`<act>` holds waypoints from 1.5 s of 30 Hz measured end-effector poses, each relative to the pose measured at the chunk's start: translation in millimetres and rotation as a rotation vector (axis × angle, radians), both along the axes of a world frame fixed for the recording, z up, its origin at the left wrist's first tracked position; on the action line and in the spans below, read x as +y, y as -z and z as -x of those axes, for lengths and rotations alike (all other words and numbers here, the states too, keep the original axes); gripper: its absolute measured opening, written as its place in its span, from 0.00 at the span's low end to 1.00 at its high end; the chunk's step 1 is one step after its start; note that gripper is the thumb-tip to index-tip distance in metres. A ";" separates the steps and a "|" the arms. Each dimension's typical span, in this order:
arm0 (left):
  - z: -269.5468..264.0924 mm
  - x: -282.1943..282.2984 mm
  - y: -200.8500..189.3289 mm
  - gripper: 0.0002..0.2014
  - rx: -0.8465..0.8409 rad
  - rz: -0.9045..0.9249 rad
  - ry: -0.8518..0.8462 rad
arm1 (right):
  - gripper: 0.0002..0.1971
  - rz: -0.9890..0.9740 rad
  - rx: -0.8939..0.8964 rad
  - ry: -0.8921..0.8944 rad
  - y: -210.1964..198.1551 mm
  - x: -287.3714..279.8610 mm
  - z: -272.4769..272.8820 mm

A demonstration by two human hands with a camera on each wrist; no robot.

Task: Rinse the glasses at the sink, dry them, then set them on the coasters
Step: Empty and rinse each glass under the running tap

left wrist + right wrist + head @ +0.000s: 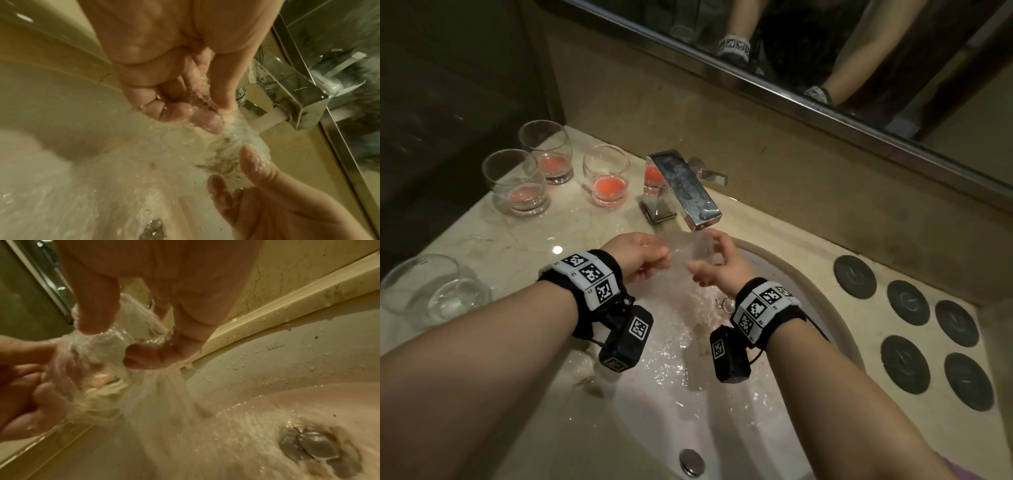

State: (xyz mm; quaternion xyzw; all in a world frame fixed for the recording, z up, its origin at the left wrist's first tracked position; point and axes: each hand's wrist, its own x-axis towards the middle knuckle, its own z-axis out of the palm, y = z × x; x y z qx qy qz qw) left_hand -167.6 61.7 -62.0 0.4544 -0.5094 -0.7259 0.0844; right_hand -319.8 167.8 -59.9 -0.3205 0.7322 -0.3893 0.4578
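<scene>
Glass is what both hands hold: one clear glass (693, 251) sits under the tap (683, 186) over the sink (822, 294), and running water pours over it and splashes down into the bowl. Thin grey writing shows on the inside wall of the sink in the right wrist view, but it is too small and faint to read. Black and white square code marks sit on the wrist bands; they carry no words. The left hand (642, 255) curls its fingers (174, 112) round one side of the glass and grips it. The right hand (717, 265) curls round the other side, with its thumb and fingers bent on the wet glass, so it grips too. Neither hand is spread flat. The drain plug (316, 446) lies at the bottom of the sink, wet and shiny. On the counter to the left stand three glasses with pink liquid (606, 174) in them, and a fourth one like them shows behind the tap. Near the left edge stands one glass with clear water (431, 287). To the right of the sink lie six round dark coasters (907, 301), all bare on top.
</scene>
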 end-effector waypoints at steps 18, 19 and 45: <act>8.3 15.0 -1.9 0.41 -0.097 0.049 0.077 | 0.38 0.001 0.073 -0.057 -10.0 -2.5 -7.4; 8.8 15.3 -2.8 0.42 -0.109 0.065 0.079 | 0.40 0.006 0.102 -0.057 -11.0 -3.7 -8.0; 16.0 4.5 -7.4 0.40 -0.132 0.416 -0.033 | 0.15 0.023 -0.437 0.252 10.3 -0.5 2.1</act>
